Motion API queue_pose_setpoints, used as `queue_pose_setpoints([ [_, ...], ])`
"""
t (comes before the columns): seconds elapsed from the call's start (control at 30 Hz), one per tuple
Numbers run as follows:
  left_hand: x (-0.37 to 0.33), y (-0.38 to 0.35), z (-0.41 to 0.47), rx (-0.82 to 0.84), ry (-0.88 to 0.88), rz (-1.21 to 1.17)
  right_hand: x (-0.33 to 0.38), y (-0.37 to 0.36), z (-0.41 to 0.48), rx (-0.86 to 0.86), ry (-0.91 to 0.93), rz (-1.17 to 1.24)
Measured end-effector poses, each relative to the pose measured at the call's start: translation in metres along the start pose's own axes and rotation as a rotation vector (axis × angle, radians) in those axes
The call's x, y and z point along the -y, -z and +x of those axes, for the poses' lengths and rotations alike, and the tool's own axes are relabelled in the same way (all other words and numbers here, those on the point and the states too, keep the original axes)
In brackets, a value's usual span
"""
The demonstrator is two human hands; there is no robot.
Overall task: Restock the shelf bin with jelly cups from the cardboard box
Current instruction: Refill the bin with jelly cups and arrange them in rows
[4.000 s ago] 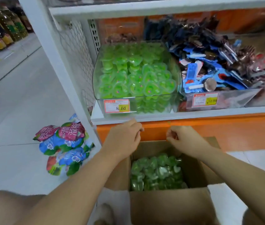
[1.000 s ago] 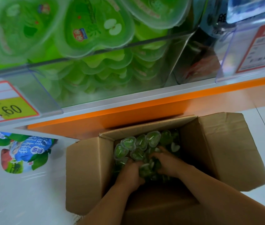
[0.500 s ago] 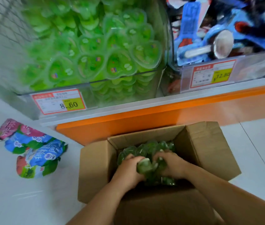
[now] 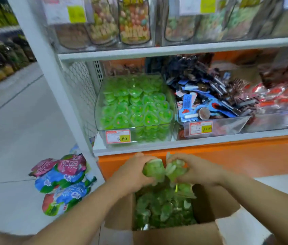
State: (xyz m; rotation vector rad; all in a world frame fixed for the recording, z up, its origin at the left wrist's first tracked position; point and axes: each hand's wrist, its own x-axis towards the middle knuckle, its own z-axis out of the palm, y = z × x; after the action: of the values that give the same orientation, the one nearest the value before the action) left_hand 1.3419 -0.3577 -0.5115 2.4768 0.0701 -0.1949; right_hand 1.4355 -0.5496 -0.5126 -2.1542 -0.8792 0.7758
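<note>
Jelly cups (image 4: pixel 164 169) are clutched in a two-handed scoop, the left hand (image 4: pixel 132 172) and right hand (image 4: pixel 198 170) each curled round a green clump, just above the box (image 4: pixel 175 235) and below the bin (image 4: pixel 157 137). The load is best supported from beneath and raised over the bin before being released, lest cups spill.

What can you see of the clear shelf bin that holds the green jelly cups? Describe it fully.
The shelf bin is clear plastic with rounded corners. It stands upright at the left end of the white shelf. Green heart-shaped jelly cups fill it, heaped towards the back. A red-framed price tag reading 8.60 fronts it. Another clear bin stands to its right.
</note>
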Motion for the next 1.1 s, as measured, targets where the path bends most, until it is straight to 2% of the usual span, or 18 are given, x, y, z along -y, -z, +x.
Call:
queue_pose_setpoints([
  [0.2, -0.021, 0.078, -0.016, -0.253, -0.145, 0.023, 0.072, 0.044, -0.01, -0.012, 0.137, -0.029],
  [0.4, -0.008, 0.126, 0.022, -0.504, -0.009, 0.204, 0.122, 0.079, 0.039, -0.055, 0.159, -0.132],
  [0.6, 0.01, 0.14, 0.055, -0.529, 0.1, 0.289, 0.143, 0.093, 0.096, 0.017, 0.069, -0.274],
  [0.83, 0.025, 0.142, 0.068, -0.505, 0.098, 0.413, 0.154, 0.102, 0.132, 0.159, -0.087, -0.407],
  [1.1, 0.035, 0.136, 0.071, -0.487, 0.084, 0.521, 0.155, 0.099, 0.148, 0.204, -0.11, -0.472],
])
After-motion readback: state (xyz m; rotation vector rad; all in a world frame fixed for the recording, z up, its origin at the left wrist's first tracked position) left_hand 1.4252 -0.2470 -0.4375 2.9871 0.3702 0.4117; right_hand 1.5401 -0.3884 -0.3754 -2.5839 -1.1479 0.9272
